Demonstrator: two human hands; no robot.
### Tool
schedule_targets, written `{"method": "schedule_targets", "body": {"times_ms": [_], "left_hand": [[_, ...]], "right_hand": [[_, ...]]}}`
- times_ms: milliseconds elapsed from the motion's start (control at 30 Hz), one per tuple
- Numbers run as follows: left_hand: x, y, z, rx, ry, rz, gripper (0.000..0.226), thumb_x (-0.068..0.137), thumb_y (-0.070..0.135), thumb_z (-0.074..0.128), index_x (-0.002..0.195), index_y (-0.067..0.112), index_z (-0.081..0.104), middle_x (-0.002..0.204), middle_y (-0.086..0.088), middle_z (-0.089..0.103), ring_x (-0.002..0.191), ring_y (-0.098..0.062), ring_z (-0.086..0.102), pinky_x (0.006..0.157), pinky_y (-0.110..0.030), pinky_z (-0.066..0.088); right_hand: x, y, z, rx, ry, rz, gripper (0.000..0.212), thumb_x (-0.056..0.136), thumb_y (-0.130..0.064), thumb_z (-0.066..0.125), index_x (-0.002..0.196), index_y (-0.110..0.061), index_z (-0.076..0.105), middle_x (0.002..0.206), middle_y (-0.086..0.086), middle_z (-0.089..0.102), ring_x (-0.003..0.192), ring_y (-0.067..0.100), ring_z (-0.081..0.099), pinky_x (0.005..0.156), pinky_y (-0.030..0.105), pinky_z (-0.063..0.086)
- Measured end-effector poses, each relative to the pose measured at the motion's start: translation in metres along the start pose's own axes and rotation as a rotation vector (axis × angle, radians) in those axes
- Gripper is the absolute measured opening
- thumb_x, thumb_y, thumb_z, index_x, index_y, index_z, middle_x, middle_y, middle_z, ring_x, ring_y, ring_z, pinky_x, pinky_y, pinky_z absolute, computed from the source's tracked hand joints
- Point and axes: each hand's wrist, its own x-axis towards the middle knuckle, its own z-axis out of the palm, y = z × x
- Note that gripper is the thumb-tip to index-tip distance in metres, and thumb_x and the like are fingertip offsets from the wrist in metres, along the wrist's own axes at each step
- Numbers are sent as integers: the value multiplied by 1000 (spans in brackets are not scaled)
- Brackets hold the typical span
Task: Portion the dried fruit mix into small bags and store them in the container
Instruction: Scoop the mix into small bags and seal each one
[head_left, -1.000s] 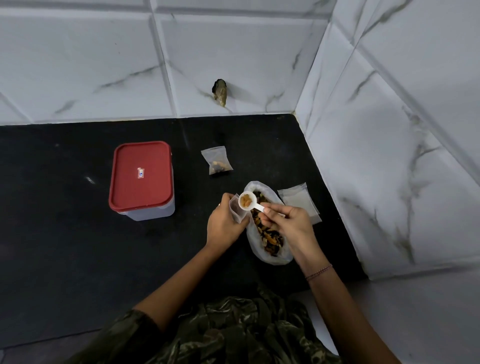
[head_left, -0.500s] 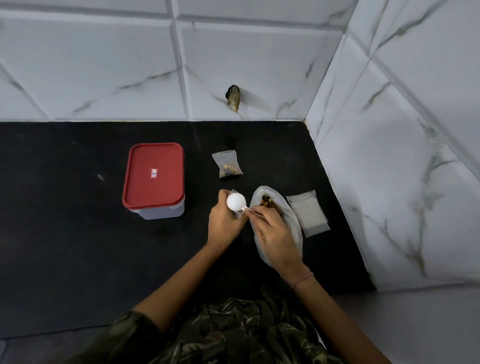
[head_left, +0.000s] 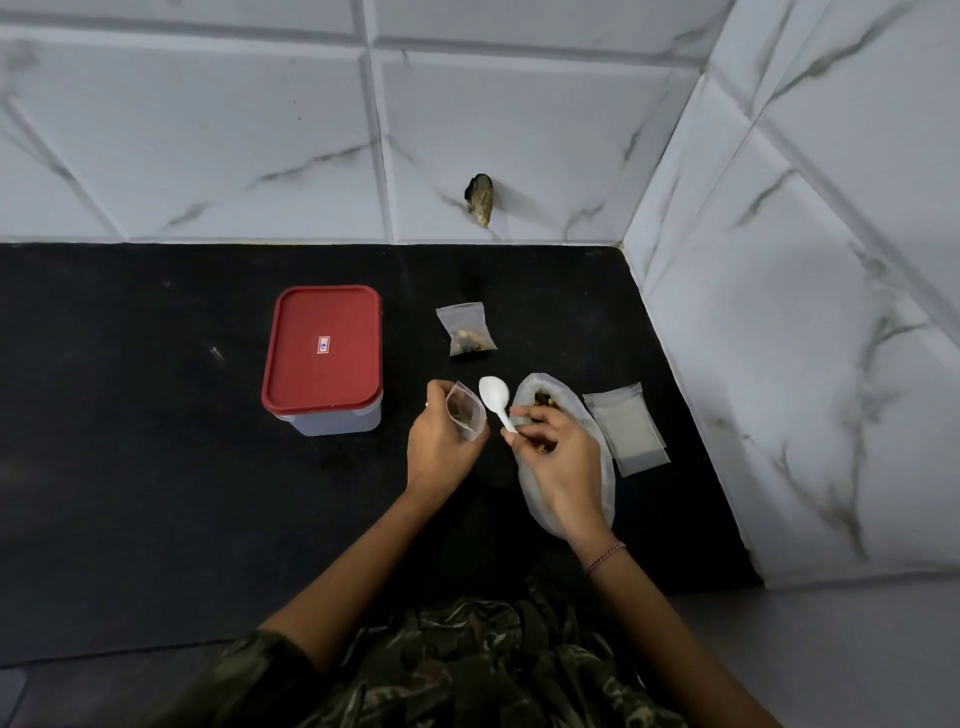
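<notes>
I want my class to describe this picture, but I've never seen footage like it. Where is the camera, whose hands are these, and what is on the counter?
There is no machine here. A person wears a camera on the head, so the single picture looks down at their own hands. The left hand holds a small bag with some dark pieces inside. The right hand pinches a white spoon by its handle, over the big bag of dried fruit mix. On the black counter also lie one filled bag, some empty bags and a container with its red lid on.
</notes>
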Motion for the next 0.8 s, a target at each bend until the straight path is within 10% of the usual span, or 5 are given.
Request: {"method": "schedule_targets", "body": {"times_ms": [567, 800], "left_hand": [[-5, -17, -18, -146, 5, -65, 54, 77, -2, 68, 120, 5, 37, 104, 17, 49, 95, 12, 52, 77, -1, 41], [2, -6, -18, -217, 19, -96, 54, 80, 13, 74, 118, 9, 36, 106, 1, 57, 97, -10, 59, 79, -11, 43]], "right_hand": [[-27, 45, 46, -538, -319, -188, 25, 90, -16, 59, 114, -12, 52, 98, 3, 64, 85, 11, 60, 69, 19, 45], [-23, 6, 36, -727, -57, -410, 51, 76, -32, 75, 120, -14, 55, 116, 2, 57, 108, 17, 53, 81, 25, 51]]}}
